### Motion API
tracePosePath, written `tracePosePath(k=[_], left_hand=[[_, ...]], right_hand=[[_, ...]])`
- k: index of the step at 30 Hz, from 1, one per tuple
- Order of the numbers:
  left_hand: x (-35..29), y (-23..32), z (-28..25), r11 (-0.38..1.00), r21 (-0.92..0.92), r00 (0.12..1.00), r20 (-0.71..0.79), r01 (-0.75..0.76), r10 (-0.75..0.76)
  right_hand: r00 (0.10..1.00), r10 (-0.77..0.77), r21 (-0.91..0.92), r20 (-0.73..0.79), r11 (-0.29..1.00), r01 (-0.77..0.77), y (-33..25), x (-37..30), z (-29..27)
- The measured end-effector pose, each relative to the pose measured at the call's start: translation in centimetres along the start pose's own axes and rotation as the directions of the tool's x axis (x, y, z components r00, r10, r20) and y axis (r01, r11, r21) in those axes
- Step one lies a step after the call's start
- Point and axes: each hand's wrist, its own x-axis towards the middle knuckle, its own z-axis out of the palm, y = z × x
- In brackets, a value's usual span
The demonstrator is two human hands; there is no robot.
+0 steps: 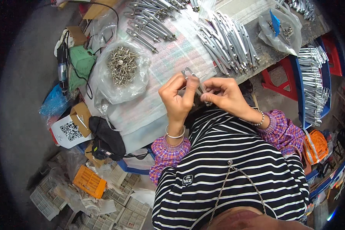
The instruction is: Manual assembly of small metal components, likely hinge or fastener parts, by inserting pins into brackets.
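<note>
At the counter [251,28], a left hand [177,95] and right hand [227,96] share one metal strip [201,89].
From the hands, a strip pile [229,44] lies at 1 o'clock, a fastener bag [122,71] near 10; the left grip is nearly closed, thumb and fingers pinching the strip toward its 11 o'clock end; the right grip is pinched small at its 5 o'clock end.

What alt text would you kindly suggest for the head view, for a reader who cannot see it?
A left hand and a right hand hold a slim metal part at the edge of a worktable. On it sit a clear bag of fasteners and piles of metal strips, with a blue bin of similar strips to the right.
</note>
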Motion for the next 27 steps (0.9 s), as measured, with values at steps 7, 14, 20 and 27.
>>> tracePosePath(k=[7, 14, 20, 27], left_hand=[[0.0, 0.4, -0.3, 0.971, -0.167, 0.983, 0.09, 0.173, -0.16], [0.1, 1.4, 0.4, 0.906, -0.34, 0.967, 0.063, 0.253, -0.247], [-0.3, 0.9, -0.7, 0.946, -0.145, 0.951, 0.15, 0.29, -0.269], [-0.2, 1.0, 0.1, 0.934, -0.237, 0.96, 0.145, 0.269, -0.239]], right_hand=[[1.0, -0.009, 0.001, -0.009, 1.0, 0.009, 0.3, 0.2, 0.2], [0.998, -0.014, -0.023, -0.053, 1.0, 0.013, 0.1, 0.4, -0.1], [0.994, -0.111, -0.054, -0.007, 0.992, 0.11, 0.5, 0.3, -0.1], [0.969, -0.246, -0.145, -0.008, 0.959, 0.242, -0.1, 0.0, -0.9]])
